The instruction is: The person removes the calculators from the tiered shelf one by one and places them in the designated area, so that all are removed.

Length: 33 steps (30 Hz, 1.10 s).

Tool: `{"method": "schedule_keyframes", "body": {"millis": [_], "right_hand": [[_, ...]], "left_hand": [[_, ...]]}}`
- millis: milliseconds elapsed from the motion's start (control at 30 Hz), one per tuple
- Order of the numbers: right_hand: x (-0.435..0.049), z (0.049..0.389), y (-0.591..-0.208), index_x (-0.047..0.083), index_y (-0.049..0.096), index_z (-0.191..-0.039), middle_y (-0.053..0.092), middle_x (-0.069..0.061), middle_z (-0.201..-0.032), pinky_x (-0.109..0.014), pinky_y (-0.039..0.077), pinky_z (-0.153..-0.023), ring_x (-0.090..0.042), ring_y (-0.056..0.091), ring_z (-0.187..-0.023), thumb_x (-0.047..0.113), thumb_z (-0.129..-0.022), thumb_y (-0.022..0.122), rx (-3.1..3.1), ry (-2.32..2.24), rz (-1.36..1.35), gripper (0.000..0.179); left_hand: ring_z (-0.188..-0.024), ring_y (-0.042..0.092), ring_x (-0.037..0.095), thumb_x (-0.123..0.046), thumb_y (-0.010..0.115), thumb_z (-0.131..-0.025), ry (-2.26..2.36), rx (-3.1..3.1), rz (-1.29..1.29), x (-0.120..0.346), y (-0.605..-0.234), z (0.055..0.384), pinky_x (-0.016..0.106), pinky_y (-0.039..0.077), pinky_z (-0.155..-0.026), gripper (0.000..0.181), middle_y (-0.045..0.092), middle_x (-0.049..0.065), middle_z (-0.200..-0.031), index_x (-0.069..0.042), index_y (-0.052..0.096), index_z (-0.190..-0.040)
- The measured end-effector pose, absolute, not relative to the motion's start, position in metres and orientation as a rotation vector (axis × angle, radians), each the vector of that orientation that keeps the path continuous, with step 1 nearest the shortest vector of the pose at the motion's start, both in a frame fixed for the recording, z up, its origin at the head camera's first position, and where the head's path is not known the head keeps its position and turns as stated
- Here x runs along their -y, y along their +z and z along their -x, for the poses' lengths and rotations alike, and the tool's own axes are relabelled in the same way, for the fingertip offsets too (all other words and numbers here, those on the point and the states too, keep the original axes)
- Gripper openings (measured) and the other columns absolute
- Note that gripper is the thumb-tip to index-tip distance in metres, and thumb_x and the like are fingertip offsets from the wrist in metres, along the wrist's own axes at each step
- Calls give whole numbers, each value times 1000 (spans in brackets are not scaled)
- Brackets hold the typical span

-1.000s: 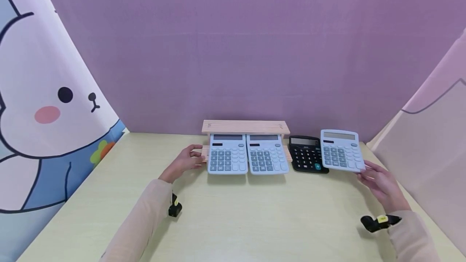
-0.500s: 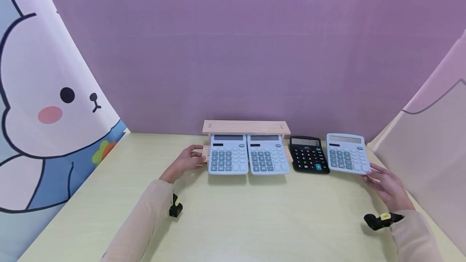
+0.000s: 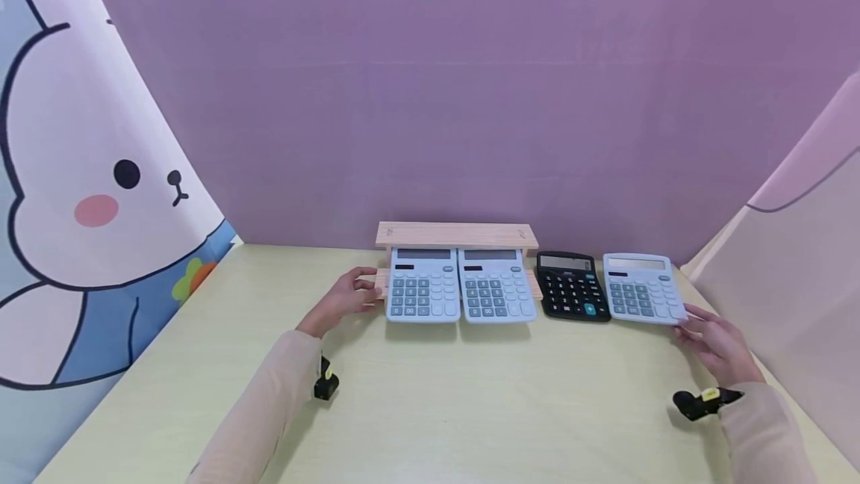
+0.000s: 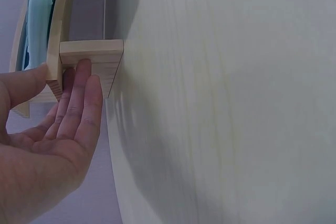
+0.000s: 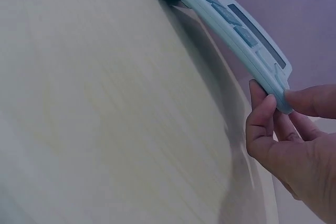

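On the right, my right hand (image 3: 717,346) pinches the lower right corner of a light blue calculator (image 3: 643,293). In the right wrist view the thumb lies on top of this calculator (image 5: 239,38) and curled fingers are beneath; that corner is raised off the table. Close to its left side lies a black calculator (image 3: 571,290). My left hand (image 3: 344,299) holds the left end of a wooden stand (image 3: 457,234), thumb in front and fingers behind a slat (image 4: 54,51). Two more light blue calculators (image 3: 423,286) (image 3: 497,286) lean side by side on the stand.
The pale wooden table (image 3: 484,402) ends at a purple backdrop (image 3: 457,95). A printed cartoon panel (image 3: 101,170) borders the left side, and a pale panel (image 3: 806,290) borders the right, near my right hand.
My right hand has moved the light blue calculator right and down, and it no longer overlaps the black one. The left hand stays at the stand.
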State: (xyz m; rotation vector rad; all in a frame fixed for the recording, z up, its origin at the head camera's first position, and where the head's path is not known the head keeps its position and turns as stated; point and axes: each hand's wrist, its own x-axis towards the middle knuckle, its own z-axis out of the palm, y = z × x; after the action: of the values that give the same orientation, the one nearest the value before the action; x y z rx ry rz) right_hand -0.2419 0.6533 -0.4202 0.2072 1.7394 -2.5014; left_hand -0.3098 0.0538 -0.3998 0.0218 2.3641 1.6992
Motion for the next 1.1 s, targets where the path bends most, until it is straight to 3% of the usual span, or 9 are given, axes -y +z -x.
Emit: {"method": "schedule_keyframes", "body": {"millis": [267, 767, 1100], "right_hand": [[-657, 245, -420, 19, 65, -83, 65, 3, -84, -24, 54, -71, -12, 61, -77, -13, -85, 50, -1735, -2493, -228, 35], [-659, 250, -426, 19, 65, -80, 65, 2, -80, -21, 53, -67, -10, 61, -73, -12, -88, 43, -1747, -2484, -193, 39], [-654, 251, -428, 21, 60, -82, 63, 5, -76, -20, 54, -64, -8, 60, -69, -9, -86, 49, -1935, -2417, -248, 32]], "left_hand": [[-107, 58, 34, -6, 53, -91, 1696, -2367, -33, -54, -399, 310, 40, 51, -92, 53, 45, 22, -124, -4, 29, -138], [-103, 59, 33, -4, 54, -90, 1731, -2355, -33, -54, -401, 313, 40, 52, -89, 53, 47, 22, -120, -4, 31, -137], [-101, 60, 32, -3, 54, -89, 1737, -2355, -21, -54, -401, 312, 39, 53, -88, 52, 47, 21, -118, -4, 32, -137]]}}
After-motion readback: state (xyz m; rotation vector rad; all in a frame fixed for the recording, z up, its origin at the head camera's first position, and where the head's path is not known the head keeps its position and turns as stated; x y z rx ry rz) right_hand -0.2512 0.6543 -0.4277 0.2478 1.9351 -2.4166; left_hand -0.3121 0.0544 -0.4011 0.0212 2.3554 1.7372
